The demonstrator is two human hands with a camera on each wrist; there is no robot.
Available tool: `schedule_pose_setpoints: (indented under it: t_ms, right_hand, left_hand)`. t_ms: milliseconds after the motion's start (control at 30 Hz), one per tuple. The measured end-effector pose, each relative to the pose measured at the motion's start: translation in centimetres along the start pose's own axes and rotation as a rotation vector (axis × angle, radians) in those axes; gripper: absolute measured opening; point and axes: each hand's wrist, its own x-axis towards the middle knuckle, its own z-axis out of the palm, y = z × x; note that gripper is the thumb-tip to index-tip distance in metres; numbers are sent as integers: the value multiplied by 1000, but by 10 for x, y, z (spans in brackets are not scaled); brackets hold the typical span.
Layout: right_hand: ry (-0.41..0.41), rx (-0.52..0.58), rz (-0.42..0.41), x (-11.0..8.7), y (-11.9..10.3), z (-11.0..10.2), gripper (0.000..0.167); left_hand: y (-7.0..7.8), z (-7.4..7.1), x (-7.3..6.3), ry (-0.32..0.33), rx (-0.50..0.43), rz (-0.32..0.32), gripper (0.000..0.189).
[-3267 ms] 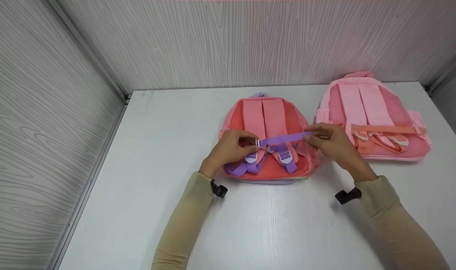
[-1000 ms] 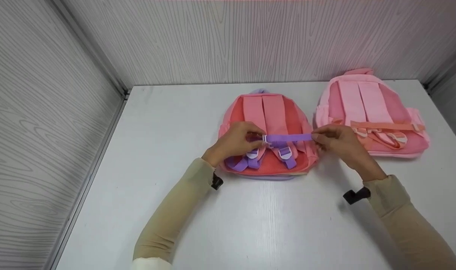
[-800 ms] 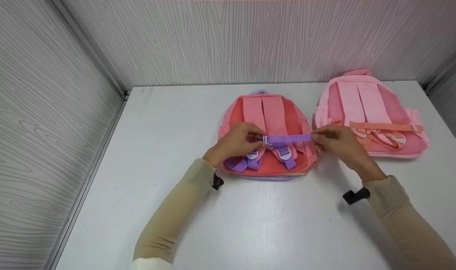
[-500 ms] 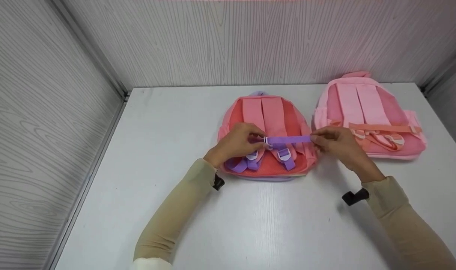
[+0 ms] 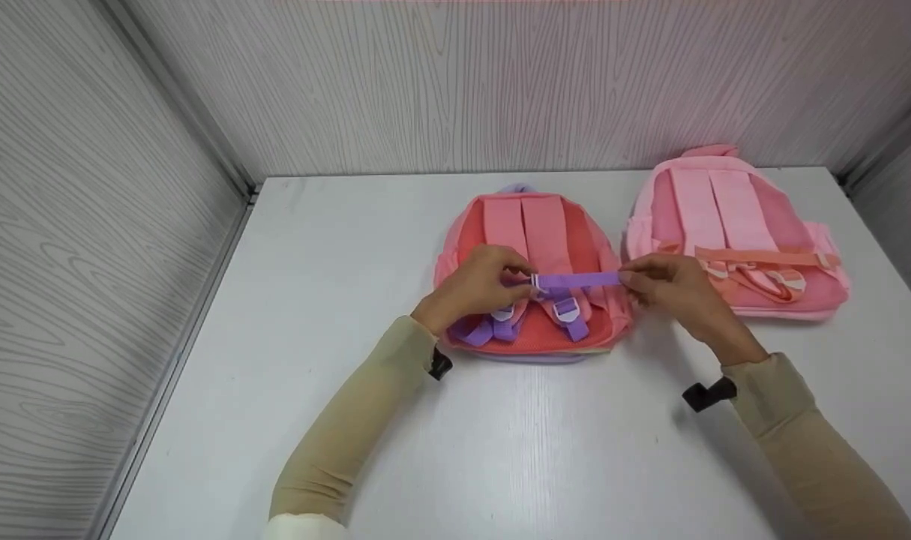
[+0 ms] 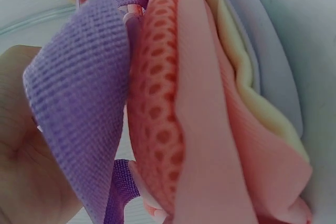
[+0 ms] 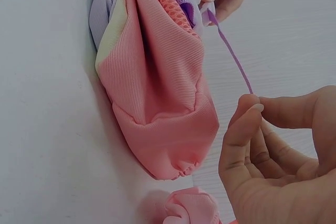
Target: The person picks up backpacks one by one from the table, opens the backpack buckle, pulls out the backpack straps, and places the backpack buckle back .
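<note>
A small coral backpack (image 5: 549, 232) lies with its strap side up on the white table. Across it runs a purple strap (image 5: 579, 280), drawn taut between both hands. At the strap's left end, my left hand (image 5: 479, 283) pinches a white buckle (image 5: 535, 282) between thumb and fingers. My right hand (image 5: 672, 289) pinches the other end of the strap; in the right wrist view, thumb and fingertip meet on the thin purple webbing (image 7: 236, 61). Below the strap sit more purple webbing and white adjusters (image 5: 566, 310). In the left wrist view a purple strap loop (image 6: 84, 82) covers part of the left hand.
A light pink backpack (image 5: 732, 225) with orange straps lies to the right, behind the right hand. The white table (image 5: 335, 247) meets wood-grain panels (image 5: 425, 90) at the back and sides.
Since the earliest frame, the strap has gone from slanted to nearly level. The left hand and buckle have shifted slightly right. Both hands keep their pinch, with little movement over the last second.
</note>
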Motion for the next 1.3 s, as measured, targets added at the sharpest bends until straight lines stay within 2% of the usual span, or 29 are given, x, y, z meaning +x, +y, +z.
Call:
schedule_pose_setpoints:
  t_ms: [533, 733, 1033, 1300]
  right_hand:
    - [3, -60, 43, -1, 1, -2, 35]
    - [2, -23, 36, -1, -1, -1, 35]
    - [-6, -20, 12, -1, 0, -2, 36]
    - [-2, -15, -11, -2, 1, -2, 35]
  left_hand:
    - [7, 5, 6, -34, -2, -42, 29]
    - [7, 7, 8, -13, 2, 17, 27]
    - [9, 9, 11, -32, -8, -31, 30]
    - [13, 9, 13, -41, -1, -29, 30]
